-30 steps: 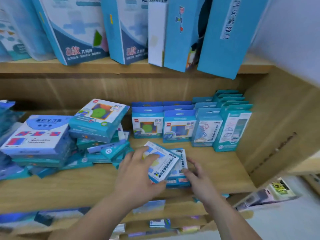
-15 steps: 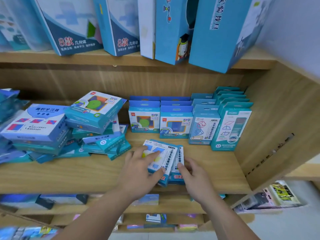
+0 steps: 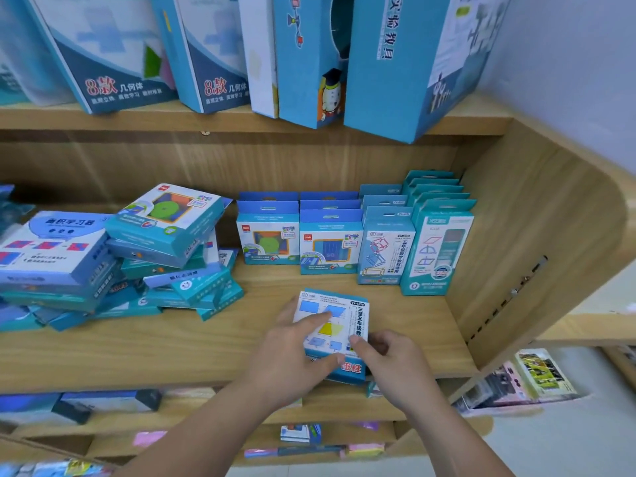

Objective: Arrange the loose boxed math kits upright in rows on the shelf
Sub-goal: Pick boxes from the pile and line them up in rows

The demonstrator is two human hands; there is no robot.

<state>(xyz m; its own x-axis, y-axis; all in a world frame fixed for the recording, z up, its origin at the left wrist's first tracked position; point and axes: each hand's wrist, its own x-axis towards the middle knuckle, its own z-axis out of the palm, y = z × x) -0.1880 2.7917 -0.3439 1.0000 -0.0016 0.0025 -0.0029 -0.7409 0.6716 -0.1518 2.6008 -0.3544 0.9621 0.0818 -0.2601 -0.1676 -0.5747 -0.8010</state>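
Squaring up the stacked kit boxes (image 3: 339, 316) at the shelf (image 3: 137, 349) front, the left hand (image 3: 292, 356) grips them, fingers (image 3: 321, 315) spread on top; the right hand (image 3: 392, 359) pinches their side. Next, probably: stand them upright beyond the fingers, before the standing rows (image 3: 330, 242).

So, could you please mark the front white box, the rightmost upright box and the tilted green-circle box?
Front white box (image 3: 339, 313): head view, top face.
Rightmost upright box (image 3: 437, 251): head view, front face.
Tilted green-circle box (image 3: 167, 215): head view, top face.
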